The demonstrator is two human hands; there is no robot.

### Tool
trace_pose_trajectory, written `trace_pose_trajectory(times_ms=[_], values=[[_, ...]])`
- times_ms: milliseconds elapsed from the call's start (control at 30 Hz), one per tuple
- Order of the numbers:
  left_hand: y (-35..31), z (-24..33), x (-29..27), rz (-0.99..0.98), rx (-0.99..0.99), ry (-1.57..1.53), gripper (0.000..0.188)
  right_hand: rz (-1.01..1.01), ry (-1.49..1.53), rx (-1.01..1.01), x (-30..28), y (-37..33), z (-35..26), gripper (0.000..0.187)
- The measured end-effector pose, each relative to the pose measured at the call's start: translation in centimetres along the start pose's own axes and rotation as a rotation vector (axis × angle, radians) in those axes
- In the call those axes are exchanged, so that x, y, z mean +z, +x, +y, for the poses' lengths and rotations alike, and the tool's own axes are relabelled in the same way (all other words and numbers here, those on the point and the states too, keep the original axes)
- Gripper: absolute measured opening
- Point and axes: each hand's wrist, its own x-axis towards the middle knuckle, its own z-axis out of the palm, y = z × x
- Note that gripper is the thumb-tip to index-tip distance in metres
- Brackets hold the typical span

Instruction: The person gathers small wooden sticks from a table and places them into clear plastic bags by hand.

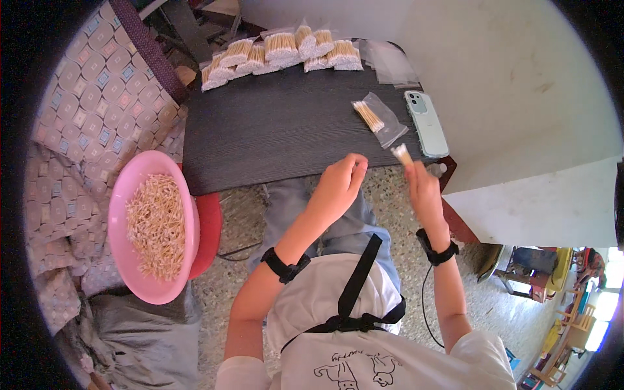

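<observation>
My right hand [424, 188] grips a small bundle of cotton swabs [402, 155], its white tips pointing up and away, by the near right corner of the dark table. To its left, at the table's near edge, my left hand [339, 185] has its fingers curled together; whether anything is in them is hidden. Just beyond the held bundle lies a clear plastic bag [389, 129] with some cotton swabs [369, 117] in its far part. A pink basin [119, 244] full of loose cotton swabs [156, 224] stands low on my left.
Several filled bags of cotton swabs [281, 47] line the far edge of the black table [273, 123]. Flat clear bags [390, 62] lie at the far right corner. A pale phone [427, 123] rests by the right edge, against a white wall [500, 97]. A red stool [208, 227] is under the basin.
</observation>
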Motion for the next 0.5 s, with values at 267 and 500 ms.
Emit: trace_pose_trajectory(times_ms=[267,500], values=[[-2.7,-0.5,1.0,-0.122,0.007,0.020,0.013,-0.052,-0.403,0.115,1.6,8.2,1.5,0.028],[-4.6,-1.3,-1.2,-0.117,-0.016,0.011,0.009,-0.145,-0.561,0.028,3.4,9.7,-0.1,0.029]])
